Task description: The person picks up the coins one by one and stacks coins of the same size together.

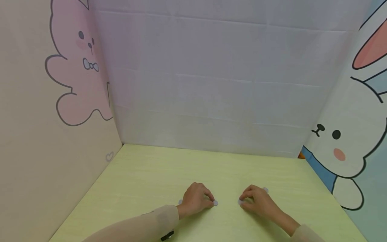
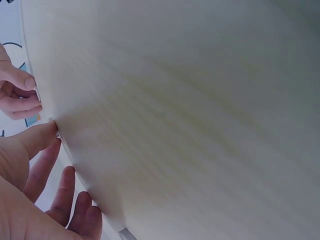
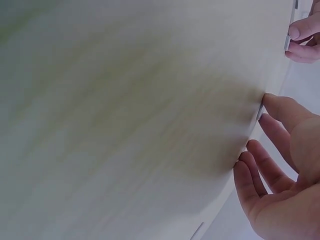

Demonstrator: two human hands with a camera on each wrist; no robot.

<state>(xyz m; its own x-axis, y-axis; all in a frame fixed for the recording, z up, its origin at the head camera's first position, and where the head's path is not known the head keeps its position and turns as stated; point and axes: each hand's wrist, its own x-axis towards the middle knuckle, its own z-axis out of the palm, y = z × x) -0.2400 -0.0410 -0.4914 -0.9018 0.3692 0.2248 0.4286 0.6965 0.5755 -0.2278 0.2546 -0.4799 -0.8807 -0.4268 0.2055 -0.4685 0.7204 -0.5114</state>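
- pale yellow-green desk (image 1: 145, 178) with a faint wood grain, walled by a creased white backdrop (image 1: 205, 84) at the back, a cream panel with a pink bunny drawing (image 1: 80, 64) on the left and a panel with a white rabbit drawing (image 1: 347, 141) on the right.
- left hand (image 1: 196, 199) rests knuckles-up on the desk near the front edge, fingers curled down with the tips on the surface; a cream sleeve (image 1: 142, 225) covers the forearm.
- small pale round stickers (image 1: 215, 203) lie flat on the desk; one shows just at the left hand's fingertips and another, only partly seen, at its outer side near the wrist.
- right hand (image 1: 257, 201) lies just beside the left, apart from it, fingers likewise curled down; a round sticker shows at its fingertips and another peeks out behind its knuckles.
- these marks are round, so no long axis or pointing direction can be told; the marks by the two hands sit in a rough left-to-right row.
- neither hand holds anything: fingertips press or touch the desk at the marks.
- left wrist view: thumb and fingers (image 2: 60, 195) reach to the desk surface, loosely bent, with the other hand's fingers in the corner.
- right wrist view: fingers (image 3: 260, 170) nearly straight, tips on the desk; the surface is blurred.
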